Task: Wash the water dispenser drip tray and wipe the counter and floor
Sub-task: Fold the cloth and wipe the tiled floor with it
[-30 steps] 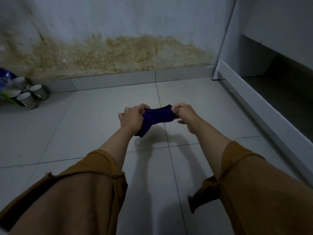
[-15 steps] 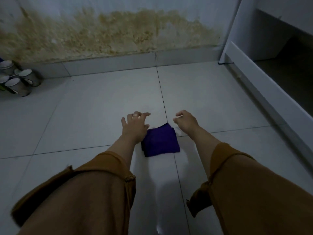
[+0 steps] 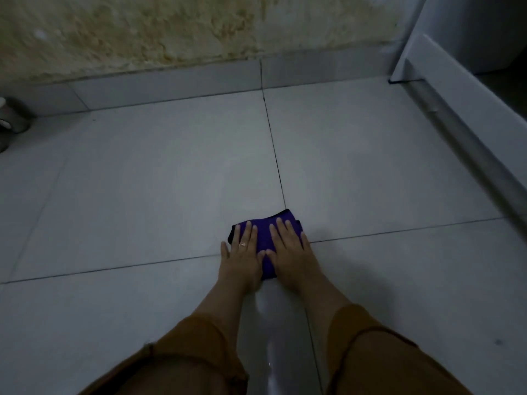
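A folded purple cloth (image 3: 263,235) lies on the grey tiled floor (image 3: 171,181), just left of where two grout lines cross. Both my hands rest palm-down on it, side by side with fingers stretched forward. My left hand (image 3: 242,260), with a ring on one finger, covers the cloth's left half. My right hand (image 3: 288,252) covers its right half. Only the cloth's far edge and a strip between my hands show. A shiny wet streak (image 3: 271,337) runs back from the cloth between my forearms. No drip tray or counter is in view.
A stained, flaking wall (image 3: 142,32) with a grey skirting (image 3: 171,81) closes off the far side. The white base of a cabinet (image 3: 456,89) runs along the right. A metal cup (image 3: 14,118) stands at the left edge. My brown sleeves fill the bottom.
One second ago both hands held the cloth up in the air. It then lay on the floor between them, and now both palms press flat on it. The view has tilted closer to the floor.
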The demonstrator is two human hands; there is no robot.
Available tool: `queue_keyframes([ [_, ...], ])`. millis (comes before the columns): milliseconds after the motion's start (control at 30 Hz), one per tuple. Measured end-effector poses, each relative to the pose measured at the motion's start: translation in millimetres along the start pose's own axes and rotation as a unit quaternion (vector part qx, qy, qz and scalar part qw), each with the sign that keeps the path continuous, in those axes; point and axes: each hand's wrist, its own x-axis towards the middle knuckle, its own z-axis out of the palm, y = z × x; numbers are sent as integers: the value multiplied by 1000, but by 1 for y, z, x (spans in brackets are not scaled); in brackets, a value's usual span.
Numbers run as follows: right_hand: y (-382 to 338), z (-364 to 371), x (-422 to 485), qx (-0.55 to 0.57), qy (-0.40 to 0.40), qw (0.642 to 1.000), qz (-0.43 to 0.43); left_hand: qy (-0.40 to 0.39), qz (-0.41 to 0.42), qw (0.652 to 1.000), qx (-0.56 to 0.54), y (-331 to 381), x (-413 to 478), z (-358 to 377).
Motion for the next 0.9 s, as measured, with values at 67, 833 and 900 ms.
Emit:
queue_keyframes([
  [67, 12, 7, 13, 10, 54, 998, -4, 34, -2, 999, -25, 4, 14, 5],
  [833, 109, -37, 87, -28, 93, 995, -21, 90, 23, 995, -39, 78, 108, -6],
  [900, 115, -32, 58, -33, 80, 996, -23, 81, 23, 995, -48, 89, 82, 10],
])
